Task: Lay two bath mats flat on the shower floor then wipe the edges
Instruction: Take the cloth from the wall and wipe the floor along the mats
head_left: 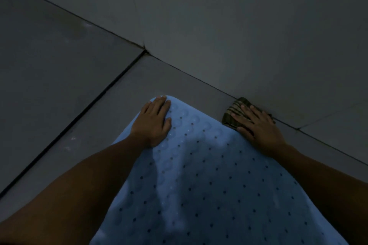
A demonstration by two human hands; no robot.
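- Bath mat (209, 175): one is in view, lying flat on the shower floor (151, 77), running from the bottom edge of the view up to a rounded far corner near the middle.
- Surface and room: the floor is large grey tile with dark grout lines; one grout line (79, 121) runs diagonally to the left of the mat. A grey wall (239, 16) meets the floor along a diagonal seam behind the mat. Lighting is dim.
- Count: one mat, one cloth, two hands, two bare forearms.
- Mat material: pale blue, flexible, with rows of small round holes and raised circular bumps across its face.
- Cloth (234, 112): folded, dark with lighter stripes, lying on the floor against the base of the wall, just beside the mat's right edge.
- Left hand (153, 119): fingers straight, palm down, pressing the mat's far rounded corner.
- Right hand (256, 123): fingers spread and straight, pressing flat on top of the cloth, with the heel of the hand over the mat's right edge.
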